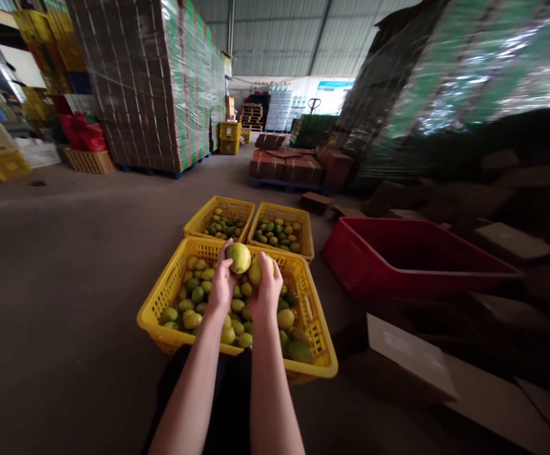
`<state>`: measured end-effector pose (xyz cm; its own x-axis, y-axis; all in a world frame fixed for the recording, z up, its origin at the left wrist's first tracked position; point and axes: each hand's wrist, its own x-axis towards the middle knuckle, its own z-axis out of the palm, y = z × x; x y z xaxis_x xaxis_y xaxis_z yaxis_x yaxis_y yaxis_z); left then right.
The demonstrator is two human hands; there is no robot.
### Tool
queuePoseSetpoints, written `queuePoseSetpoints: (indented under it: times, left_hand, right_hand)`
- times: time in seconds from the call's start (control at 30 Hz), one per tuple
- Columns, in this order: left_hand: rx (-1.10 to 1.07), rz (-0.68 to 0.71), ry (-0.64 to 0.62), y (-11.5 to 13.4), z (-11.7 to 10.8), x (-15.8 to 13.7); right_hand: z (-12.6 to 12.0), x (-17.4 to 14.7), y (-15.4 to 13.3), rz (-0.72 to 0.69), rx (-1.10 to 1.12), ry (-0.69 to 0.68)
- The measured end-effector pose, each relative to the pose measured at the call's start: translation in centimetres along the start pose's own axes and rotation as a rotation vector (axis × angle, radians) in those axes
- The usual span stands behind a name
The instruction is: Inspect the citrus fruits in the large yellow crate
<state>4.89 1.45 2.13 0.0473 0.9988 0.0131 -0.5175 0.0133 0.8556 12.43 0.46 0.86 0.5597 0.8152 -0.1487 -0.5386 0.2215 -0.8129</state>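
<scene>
Warehouse [279,38], grey floor [66,284] below the grip.
Wrapped stacks [194,82] beyond, either side; red tub [351,259] to its right; near crate [161,328] directly beneath, probably for easy reach; two far crates [306,237] just ahead. Left hand [221,287] part-closed around one fruit [239,258], right hand [268,287] around a second fruit [255,272]; cupped, presumably, since round things roll.

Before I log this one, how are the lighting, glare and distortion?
In the head view, the fruit in the left grip is clearly lit; head view, upper right: glare streaks the wrapped stack, which seems tilted by wide-angle distortion; head view, lower right: cardboard partly sinks into shadow; head view, right: the inside of the red tub is dark.
</scene>
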Motion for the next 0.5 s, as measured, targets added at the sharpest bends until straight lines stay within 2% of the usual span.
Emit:
queuePoseSetpoints:
  times: [0.13,0.2,0.27,0.37,0.5]
  left_hand:
    - [0.355,0.230,-0.065,-0.1,-0.9,-0.4]
    - [0.479,0.233,-0.073,-0.1,-1.1,-0.5]
    - [0.485,0.181,-0.042,-0.3,-1.1,-0.3]
    - [0.228,0.058,0.123,-0.7,-0.5,0.1]
    - [-0.247,-0.302,0.335,-1.0,0.0,0.8]
  right_hand:
    - [-0.7,0.5,-0.7,0.000,0.079,0.039]
    - [-0.9,0.6,-1.0,-0.026,0.086,0.015]
    - [-0.9,0.5,-1.1,-0.065,0.065,-0.026]
    - [-0.6,0.0,-1.0,-0.114,0.023,-0.108]
    - [-0.1,-0.7,-0.7,-0.167,0.009,-0.176]
